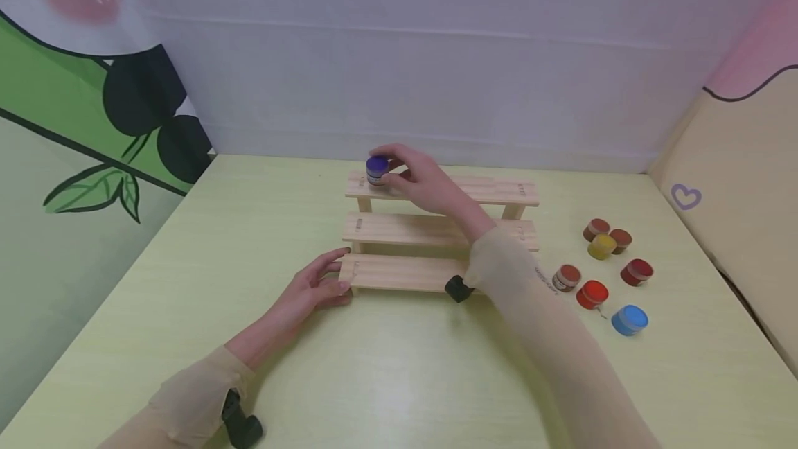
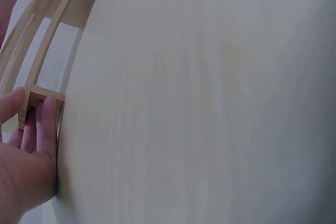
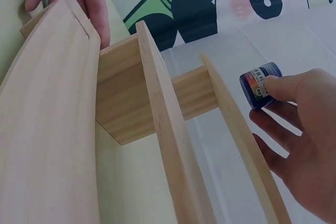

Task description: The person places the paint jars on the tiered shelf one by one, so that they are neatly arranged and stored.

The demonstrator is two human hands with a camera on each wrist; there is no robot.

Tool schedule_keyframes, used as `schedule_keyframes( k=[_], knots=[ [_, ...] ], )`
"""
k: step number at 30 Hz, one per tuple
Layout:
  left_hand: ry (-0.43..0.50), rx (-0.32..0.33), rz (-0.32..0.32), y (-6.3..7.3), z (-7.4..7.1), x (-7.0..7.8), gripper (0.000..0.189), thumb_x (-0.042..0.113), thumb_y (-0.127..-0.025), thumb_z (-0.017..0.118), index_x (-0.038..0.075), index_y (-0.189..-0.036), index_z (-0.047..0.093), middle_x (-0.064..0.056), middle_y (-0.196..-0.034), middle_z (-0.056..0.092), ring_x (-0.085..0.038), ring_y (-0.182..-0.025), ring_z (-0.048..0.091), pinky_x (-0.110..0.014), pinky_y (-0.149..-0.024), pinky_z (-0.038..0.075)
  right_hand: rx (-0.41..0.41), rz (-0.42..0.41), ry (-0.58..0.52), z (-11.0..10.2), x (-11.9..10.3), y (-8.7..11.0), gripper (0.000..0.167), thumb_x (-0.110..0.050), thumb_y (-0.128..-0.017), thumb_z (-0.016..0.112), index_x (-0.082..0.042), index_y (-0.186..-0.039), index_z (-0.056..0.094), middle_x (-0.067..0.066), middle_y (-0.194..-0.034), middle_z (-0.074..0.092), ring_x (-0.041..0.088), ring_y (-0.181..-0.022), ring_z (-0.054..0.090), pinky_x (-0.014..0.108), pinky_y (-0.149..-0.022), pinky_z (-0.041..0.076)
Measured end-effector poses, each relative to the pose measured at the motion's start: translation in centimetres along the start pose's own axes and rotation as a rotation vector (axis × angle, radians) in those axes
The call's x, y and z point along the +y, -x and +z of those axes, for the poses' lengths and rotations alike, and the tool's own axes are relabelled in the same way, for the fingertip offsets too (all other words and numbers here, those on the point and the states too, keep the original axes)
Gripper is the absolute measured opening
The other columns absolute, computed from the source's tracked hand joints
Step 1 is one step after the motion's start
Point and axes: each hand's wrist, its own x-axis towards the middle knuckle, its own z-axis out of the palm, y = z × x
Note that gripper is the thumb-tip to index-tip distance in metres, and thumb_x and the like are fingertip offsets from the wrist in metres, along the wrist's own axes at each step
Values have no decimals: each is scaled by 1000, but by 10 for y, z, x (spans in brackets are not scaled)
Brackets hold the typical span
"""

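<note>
1. Step in hand, as judged: setting a blue-purple jar (image 1: 377, 170) at the left end of the top plank (image 1: 486, 189) of a three-tier wooden rack (image 1: 399, 229).
2. Right hand (image 1: 424, 177): fingers pinch the jar, thumb on its near side.
3. Left hand (image 1: 312, 284): fingers curled round the left end of the lowest plank (image 1: 399, 274), apparently steadying the rack.
4. Jar position: at the top plank's left end. In the right wrist view a strip of pale backdrop (image 1: 399, 82) shows between jar and plank; contact with the wood not confirmed.
5. Jar orientation: lid up, roughly upright in the head view; its axis runs base to lid, but the body is squat. Label faces the person.
6. Rack orientation: long axis left to right, tiers rising away from the person.
7. Next move, as judged: seat the base flat, then loosen the pinch without tipping the jar.
8. Seven other jars (image 1: 566, 278) stand on the table (image 1: 399, 380), right of the rack.
</note>
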Motion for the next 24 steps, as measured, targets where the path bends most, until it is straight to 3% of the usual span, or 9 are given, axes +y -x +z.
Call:
schedule_keyframes(
  k=[12,24],
  knots=[
    [-10,-19,-9,10,-9,-4,65,17,-96,63,18,-153,31,-17,-144,43,-10,-105,64,-30,-93,59,4,77,-21,15,-4,8,40,-16,-102,54,-16,-142,50,7,-126,61,17,-109,63,31,-96,56],
    [-24,-49,3,18,-17,-10,66,16,-97,62,17,-154,30,-17,-145,43,-9,-104,64,-30,-93,59,18,84,56,28,-7,15,41,-19,-103,53,-19,-144,50,7,-127,62,16,-109,64,30,-94,56]
  ],
)
